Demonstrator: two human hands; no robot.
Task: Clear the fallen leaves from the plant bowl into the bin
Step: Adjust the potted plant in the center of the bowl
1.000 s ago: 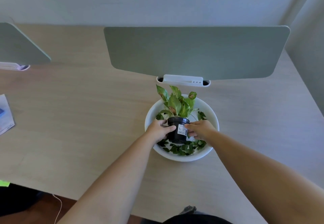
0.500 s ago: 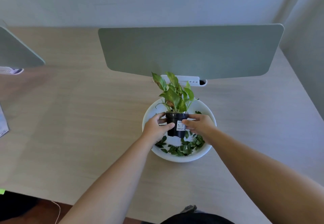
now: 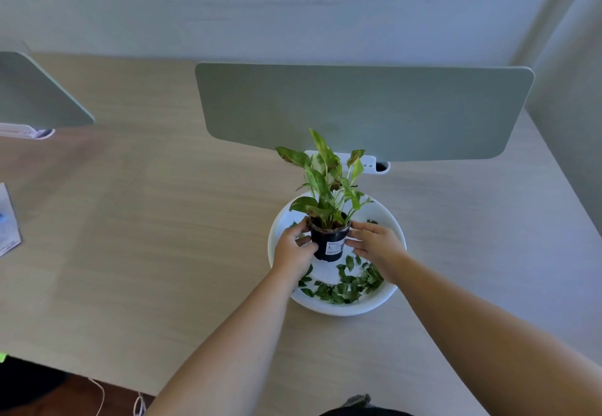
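A white round plant bowl (image 3: pixel 387 298) rests on the wooden desk. Several small dark green fallen leaves (image 3: pixel 342 288) lie along its near inner side. A small black plant pot (image 3: pixel 329 242) with a white label and a green leafy plant (image 3: pixel 325 181) is held upright, raised above the bowl. My left hand (image 3: pixel 293 249) grips the pot's left side and my right hand (image 3: pixel 374 243) grips its right side. No bin is in view.
A grey-green desk divider panel (image 3: pixel 358 109) on a white clamp stands just behind the bowl. Another divider (image 3: pixel 35 93) is at the far left, with papers (image 3: pixel 8 223) at the left edge. The desk's front edge runs along the bottom left.
Both hands have lifted the pot out of the bowl, so the plant stands higher and the bowl's white bottom shows beneath it.
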